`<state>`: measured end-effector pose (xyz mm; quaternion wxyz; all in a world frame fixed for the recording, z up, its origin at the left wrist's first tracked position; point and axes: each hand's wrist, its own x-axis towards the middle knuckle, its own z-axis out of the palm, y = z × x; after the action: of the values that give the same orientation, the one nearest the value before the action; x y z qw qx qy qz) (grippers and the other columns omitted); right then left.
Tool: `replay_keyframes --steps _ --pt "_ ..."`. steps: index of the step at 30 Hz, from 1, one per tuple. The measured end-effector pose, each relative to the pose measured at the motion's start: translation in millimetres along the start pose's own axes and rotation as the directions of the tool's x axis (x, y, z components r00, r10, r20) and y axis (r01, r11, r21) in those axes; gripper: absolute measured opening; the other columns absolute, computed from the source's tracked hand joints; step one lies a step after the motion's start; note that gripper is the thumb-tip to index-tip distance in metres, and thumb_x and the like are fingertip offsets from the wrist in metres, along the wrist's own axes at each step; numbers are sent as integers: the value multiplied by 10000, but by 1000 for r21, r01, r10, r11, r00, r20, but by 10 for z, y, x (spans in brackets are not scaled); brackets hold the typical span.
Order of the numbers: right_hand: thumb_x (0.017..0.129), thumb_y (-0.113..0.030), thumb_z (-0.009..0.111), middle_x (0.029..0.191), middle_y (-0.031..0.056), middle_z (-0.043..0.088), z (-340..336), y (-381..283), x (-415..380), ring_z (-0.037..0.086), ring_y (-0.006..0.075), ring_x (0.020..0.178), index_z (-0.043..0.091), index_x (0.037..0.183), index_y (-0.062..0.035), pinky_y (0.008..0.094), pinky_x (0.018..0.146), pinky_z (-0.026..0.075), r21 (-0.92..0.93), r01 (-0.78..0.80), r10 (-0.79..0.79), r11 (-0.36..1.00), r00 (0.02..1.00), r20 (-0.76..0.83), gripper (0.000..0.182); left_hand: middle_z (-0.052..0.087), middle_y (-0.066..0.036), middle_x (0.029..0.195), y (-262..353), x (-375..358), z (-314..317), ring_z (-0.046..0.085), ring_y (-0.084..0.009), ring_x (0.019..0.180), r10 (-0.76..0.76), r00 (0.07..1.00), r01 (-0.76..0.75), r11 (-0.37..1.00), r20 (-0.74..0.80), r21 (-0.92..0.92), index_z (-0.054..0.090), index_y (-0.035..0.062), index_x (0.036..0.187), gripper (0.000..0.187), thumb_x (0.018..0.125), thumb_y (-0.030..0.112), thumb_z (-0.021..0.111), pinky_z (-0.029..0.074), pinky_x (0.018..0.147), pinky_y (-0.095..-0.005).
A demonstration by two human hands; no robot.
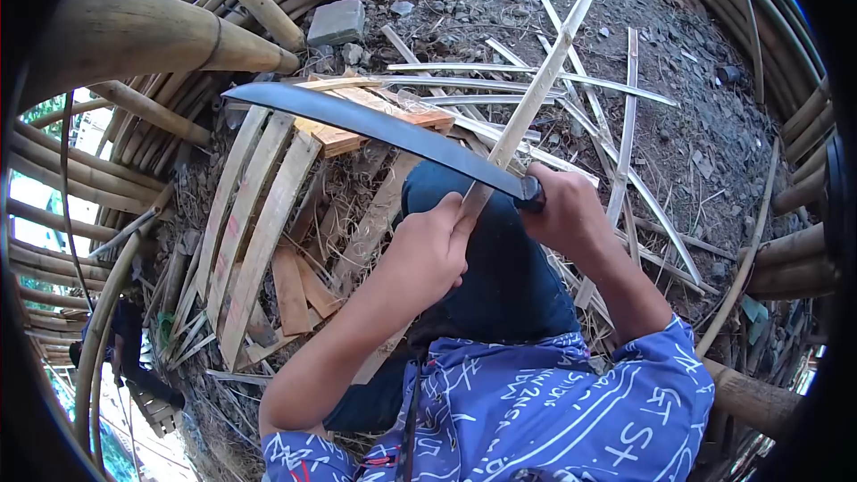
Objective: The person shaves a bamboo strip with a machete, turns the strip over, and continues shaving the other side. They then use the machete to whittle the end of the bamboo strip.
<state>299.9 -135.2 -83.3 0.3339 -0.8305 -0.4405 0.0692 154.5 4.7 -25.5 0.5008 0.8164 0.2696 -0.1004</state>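
Note:
My left hand (pixel 430 241) is closed round the near end of a long split bamboo strip (pixel 546 80), which slants up and away to the right. In my right hand (pixel 571 205) is the dark handle of a machete (pixel 384 129). Its long grey blade points left and crosses over the strip just beyond my left fingers. Both hands are above my knee (pixel 495 277), in dark trousers.
Several split bamboo strips (pixel 629 125) lie crossed on the stony ground. To the left are wooden slats (pixel 268 241) and a wooden board (pixel 348 129). A grey block (pixel 336 22) sits farther back. Bamboo poles (pixel 161 27) surround the spot. Another person (pixel 129 348) is at the far left.

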Motion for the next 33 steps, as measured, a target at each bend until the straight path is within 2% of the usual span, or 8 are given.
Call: replay_keyframes --steps 6,8,12,14,20,26,30,33 --pt "670 -122 633 667 212 607 44 111 147 624 416 693 547 769 -20 493 650 500 -163 -38 49 986 997 59 166 555 -120 543 -157 43 55 624 -243 489 197 974 -171 963 -112 211 499 4 901 206 982 187 452 486 477 -372" --pt "663 -119 627 671 221 608 46 191 190 623 426 696 549 765 -23 501 650 498 -167 -38 46 985 998 49 161 575 -293 671 -97 27 63 590 -475 690 199 969 -173 970 -144 171 488 -37 892 162 933 117 512 448 592 -533" --pt "690 -136 622 670 225 614 16 289 331 622 435 699 569 763 -36 515 657 497 -235 -139 151 962 988 33 135 573 -285 658 -143 61 66 593 -468 672 210 969 -188 969 -133 159 479 -40 874 161 935 107 507 451 594 -528" --pt "721 -130 609 697 228 627 13 429 408 625 435 708 588 784 -34 511 667 500 -238 -176 167 955 984 -57 117 546 -154 538 -190 37 68 608 -291 487 211 969 -188 967 -131 174 472 4 900 164 973 151 470 459 482 -408" --pt "762 -119 582 733 240 632 -71 1032 599 636 418 754 601 790 -10 487 691 494 -226 -274 242 935 957 -162 114 508 -68 538 -277 -105 124 551 -169 443 76 997 -76 997 -16 -7 460 7 897 189 991 171 454 437 436 -316" --pt "738 -87 589 698 231 618 -161 573 342 634 403 705 596 765 -5 458 641 468 -78 -351 344 933 935 -91 86 502 -44 577 -285 -25 132 526 -130 445 74 997 -74 997 20 -27 463 14 907 190 998 180 443 432 435 -285" --pt "685 -94 627 676 199 621 8 234 3 632 408 696 597 794 -26 473 638 496 -60 -87 94 994 988 125 131 492 -6 601 -202 24 60 481 -73 444 -57 984 110 942 170 -318 489 37 929 184 1000 201 449 409 427 -236" --pt "658 -96 640 690 205 625 163 250 -16 630 414 712 587 799 -33 483 655 506 -50 -92 97 995 988 120 163 485 8 609 -181 -6 25 461 -50 449 -108 973 173 925 203 -338 512 45 980 176 999 210 452 393 415 -218"
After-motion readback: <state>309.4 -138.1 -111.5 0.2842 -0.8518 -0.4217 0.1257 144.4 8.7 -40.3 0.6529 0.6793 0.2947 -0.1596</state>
